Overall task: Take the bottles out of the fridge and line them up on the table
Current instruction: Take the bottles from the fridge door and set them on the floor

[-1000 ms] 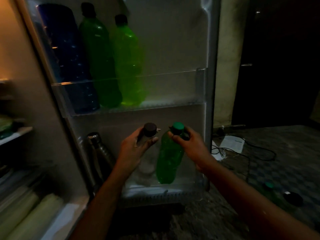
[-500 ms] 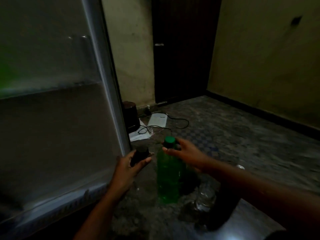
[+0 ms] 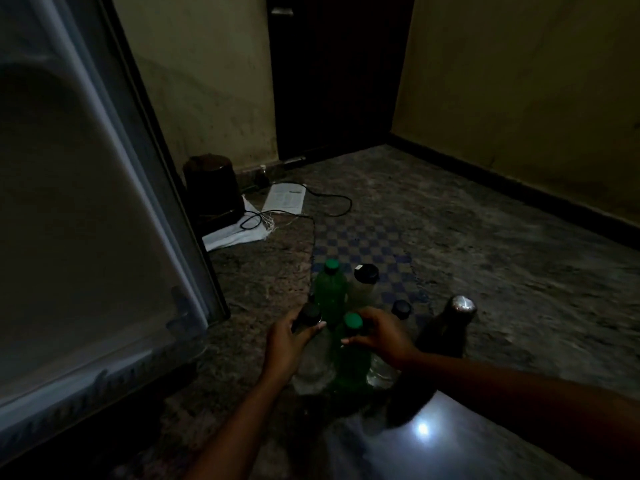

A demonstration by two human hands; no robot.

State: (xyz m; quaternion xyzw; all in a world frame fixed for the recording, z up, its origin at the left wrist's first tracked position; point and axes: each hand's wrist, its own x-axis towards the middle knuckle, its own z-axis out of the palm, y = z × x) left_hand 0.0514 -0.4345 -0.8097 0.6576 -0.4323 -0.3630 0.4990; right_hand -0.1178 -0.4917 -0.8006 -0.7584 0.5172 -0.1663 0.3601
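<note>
Both hands have carried their bottles away from the fridge door [image 3: 104,202] and further right, into a group of other bottles that was only partly visible half a second ago. The left hand [image 3: 289,344] has its fingers curled around the neck of a clear bottle [image 3: 313,362], just under its dark cap [image 3: 307,315]. The right hand [image 3: 382,337] grips in the same way the neck of a green bottle [image 3: 348,368], with thumb and fingers closed below the green cap [image 3: 352,320]. These two bottles stand upright, side by side, almost touching.

Behind them stands a second green bottle [image 3: 330,292], and just to its right a clear bottle with a wide black lid [image 3: 366,273]. A small black cap [image 3: 401,308] of another bottle shows beyond the right hand, and a dark steel bottle [image 3: 446,337] with a shiny top is at the far right of the group.

A glossy table [image 3: 415,445] with a bright reflection lies at the bottom of the view, under the right forearm; it is too dark to say whether the held bottles already rest on it. On the floor behind are a dark bin [image 3: 213,185], a sheet of paper [image 3: 284,202], a black cable [image 3: 349,202] and a white cloth [image 3: 235,233].
</note>
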